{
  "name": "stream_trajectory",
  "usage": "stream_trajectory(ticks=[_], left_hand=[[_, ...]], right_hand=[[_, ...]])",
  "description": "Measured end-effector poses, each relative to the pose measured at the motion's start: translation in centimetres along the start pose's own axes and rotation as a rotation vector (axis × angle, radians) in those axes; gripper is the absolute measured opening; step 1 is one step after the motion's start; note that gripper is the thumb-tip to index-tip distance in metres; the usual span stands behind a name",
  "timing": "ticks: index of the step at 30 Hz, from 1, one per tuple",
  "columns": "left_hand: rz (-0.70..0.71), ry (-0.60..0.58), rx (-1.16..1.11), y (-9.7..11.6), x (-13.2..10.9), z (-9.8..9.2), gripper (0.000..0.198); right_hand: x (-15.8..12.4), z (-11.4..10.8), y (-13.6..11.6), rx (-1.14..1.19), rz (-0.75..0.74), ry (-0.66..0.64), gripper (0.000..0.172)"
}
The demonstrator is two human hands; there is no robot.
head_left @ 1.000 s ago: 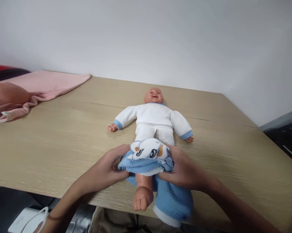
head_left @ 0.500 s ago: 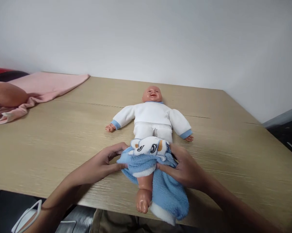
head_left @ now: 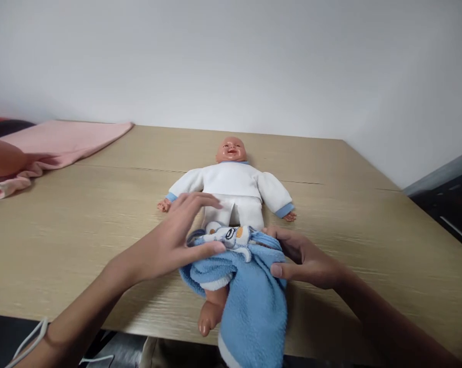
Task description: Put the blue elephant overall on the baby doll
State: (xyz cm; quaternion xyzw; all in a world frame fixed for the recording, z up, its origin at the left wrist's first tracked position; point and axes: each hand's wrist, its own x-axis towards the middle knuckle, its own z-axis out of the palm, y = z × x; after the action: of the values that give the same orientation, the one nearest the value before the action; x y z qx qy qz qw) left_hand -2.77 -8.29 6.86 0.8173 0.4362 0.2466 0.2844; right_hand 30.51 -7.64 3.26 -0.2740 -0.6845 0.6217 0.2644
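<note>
A bald baby doll (head_left: 231,179) lies on its back in a white top and white trousers, head toward the wall. Around its lower legs is a bunched blue fleece garment (head_left: 254,286) with a cartoon animal face. One bare foot sticks out of a white-edged opening; the other foot is hidden in the cloth. My left hand (head_left: 177,235) hovers over the doll's thigh and the garment's upper edge, thumb and fingers spread apart. At the garment's right side, my right hand (head_left: 303,258) has its thumb on the cloth and its fingers at the waist edge.
The wooden table (head_left: 100,204) reaches back to a white wall. At the far left lies a pink cloth (head_left: 73,140) with a rounded skin-coloured object (head_left: 2,158) on it. A black object (head_left: 449,204) stands beyond the table's right edge.
My left hand has let go of the garment and risen over the doll's thigh. My right hand has moved slightly right on the cloth. The empty blue leg hangs lower, over the table's front edge.
</note>
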Motion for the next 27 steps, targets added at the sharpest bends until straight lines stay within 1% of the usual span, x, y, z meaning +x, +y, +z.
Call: stream_trajectory(ticks=[1, 2, 5, 6, 7, 8, 10, 12, 14, 16, 17, 18, 19, 21, 22, 24, 27], left_hand=[[0.05, -0.082, -0.012, 0.9, 1.3, -0.2, 0.063], [0.091, -0.203, -0.039, 1.6, 2.7, -0.4, 0.062], [0.168, -0.623, -0.148, 2.7, 6.8, -0.5, 0.047], [0.192, -0.713, -0.191, 2.7, 8.0, -0.3, 0.042], [0.218, -0.769, -0.237, 2.5, 8.9, -0.1, 0.038], [0.241, -0.797, -0.285, 2.3, 9.6, 0.3, 0.035], [0.268, -0.799, -0.38, 1.7, 10.3, 1.0, 0.031], [0.27, -0.79, -0.453, 1.1, 10.3, 1.8, 0.031], [0.239, -0.767, -0.478, 0.6, 10.0, 2.4, 0.032], [0.189, -0.743, -0.502, 0.3, 9.7, 2.9, 0.036], [0.163, -0.761, -0.538, 0.1, 9.6, 3.2, 0.038], [0.135, -0.802, -0.586, 0.0, 9.6, 3.4, 0.04], [0.113, -0.868, -0.641, -0.1, 9.5, 3.6, 0.042], [0.078, -1.009, -0.72, -0.4, 9.4, 4.1, 0.044], [0.072, -1.05, -0.73, -0.6, 9.3, 4.3, 0.043], [0.082, -1.071, -0.726, -0.9, 9.2, 4.6, 0.041], [0.107, -1.013, -0.789, -1.4, 9.0, 4.9, 0.034]], right_hand=[[0.0, 0.2, 0.3, 0.091, 0.002, -0.002, 0.041], [0.1, 0.5, 0.5, 0.158, -0.006, 0.004, 0.041], [0.1, 1.2, 0.8, 0.209, -0.074, 0.044, 0.039], [0.0, 1.2, 0.9, 0.196, -0.091, 0.063, 0.038], [-0.1, 1.3, 0.9, 0.176, -0.094, 0.083, 0.038], [-0.2, 1.2, 0.9, 0.145, -0.084, 0.101, 0.036], [-0.3, 1.1, 0.7, 0.032, -0.039, 0.142, 0.033], [-0.3, 0.8, 0.3, -0.109, 0.018, 0.177, 0.032], [-0.4, 0.6, -0.2, -0.18, 0.062, 0.18, 0.034], [-0.7, 0.2, -0.8, -0.13, 0.088, 0.143, 0.038], [-0.8, 0.0, -1.0, -0.069, 0.096, 0.121, 0.041], [-1.0, -0.2, -1.1, 0.005, 0.105, 0.108, 0.044], [-1.2, -0.4, -1.2, 0.085, 0.108, 0.11, 0.045], [-1.5, -0.7, -1.3, 0.233, 0.093, 0.154, 0.044], [-1.6, -0.8, -1.2, 0.289, 0.082, 0.188, 0.043], [-1.8, -0.9, -1.0, 0.333, 0.073, 0.237, 0.041], [-2.0, -0.8, -0.7, 0.235, 0.155, 0.237, 0.042]])
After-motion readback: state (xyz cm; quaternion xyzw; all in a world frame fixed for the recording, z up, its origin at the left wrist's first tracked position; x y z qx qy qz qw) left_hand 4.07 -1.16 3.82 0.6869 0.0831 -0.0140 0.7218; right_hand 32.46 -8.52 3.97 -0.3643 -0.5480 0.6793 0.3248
